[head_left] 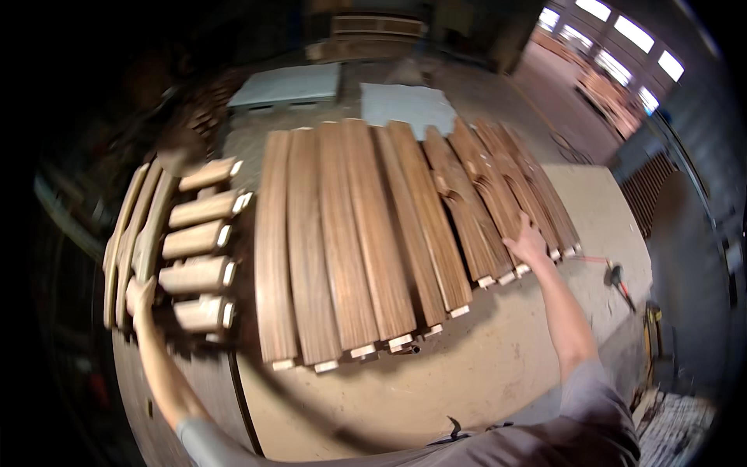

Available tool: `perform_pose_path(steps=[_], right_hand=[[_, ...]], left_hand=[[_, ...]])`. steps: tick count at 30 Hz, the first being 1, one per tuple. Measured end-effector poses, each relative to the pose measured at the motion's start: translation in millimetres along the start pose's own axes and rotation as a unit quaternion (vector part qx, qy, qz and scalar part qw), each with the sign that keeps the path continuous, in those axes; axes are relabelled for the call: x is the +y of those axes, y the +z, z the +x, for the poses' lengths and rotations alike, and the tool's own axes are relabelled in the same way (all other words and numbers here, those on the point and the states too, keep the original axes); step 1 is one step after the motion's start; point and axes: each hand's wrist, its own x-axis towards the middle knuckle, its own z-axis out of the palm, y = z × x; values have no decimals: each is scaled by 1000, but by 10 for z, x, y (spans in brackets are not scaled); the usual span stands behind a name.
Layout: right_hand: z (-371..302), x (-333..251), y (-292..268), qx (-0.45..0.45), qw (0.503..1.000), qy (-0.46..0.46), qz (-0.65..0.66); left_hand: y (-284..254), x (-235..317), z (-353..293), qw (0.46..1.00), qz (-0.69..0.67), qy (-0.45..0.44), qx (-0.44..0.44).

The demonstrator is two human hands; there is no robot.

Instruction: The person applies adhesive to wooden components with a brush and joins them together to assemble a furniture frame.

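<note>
At the left, my left hand [140, 300] is closed around the lower part of a pale curved wooden piece [148, 241], slightly blurred. Similar curved pieces [124, 233] lie beside it, left of several short wooden blocks with pale ends [197, 240]. My right hand [527, 243] rests on notched brown wooden slats [486, 191] with thumb and fingers apart. Wide brown wooden slats [342, 241] lie side by side across the middle, between my hands. White tenon-like ends [401, 341] show along their near edge.
Beneath the slats is a tan tabletop [482, 366]. A dark-handled tool [618, 284] lies near its right edge. Pale blue-grey sheets [288, 84] are beyond the table, and a wooden stack [373, 35] stands farther back. A ridged dark panel [652, 187] is at the right.
</note>
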Motion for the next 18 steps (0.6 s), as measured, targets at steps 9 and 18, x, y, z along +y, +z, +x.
perform_pose_path(steps=[9, 18], right_hand=[[10, 337, -225, -36, 980, 69, 182], [-1244, 1115, -138, -148, 655, -121, 731]], left_hand=[[-167, 424, -329, 925, -356, 58, -120], [-1343, 18, -3438, 858, -465, 200, 91]])
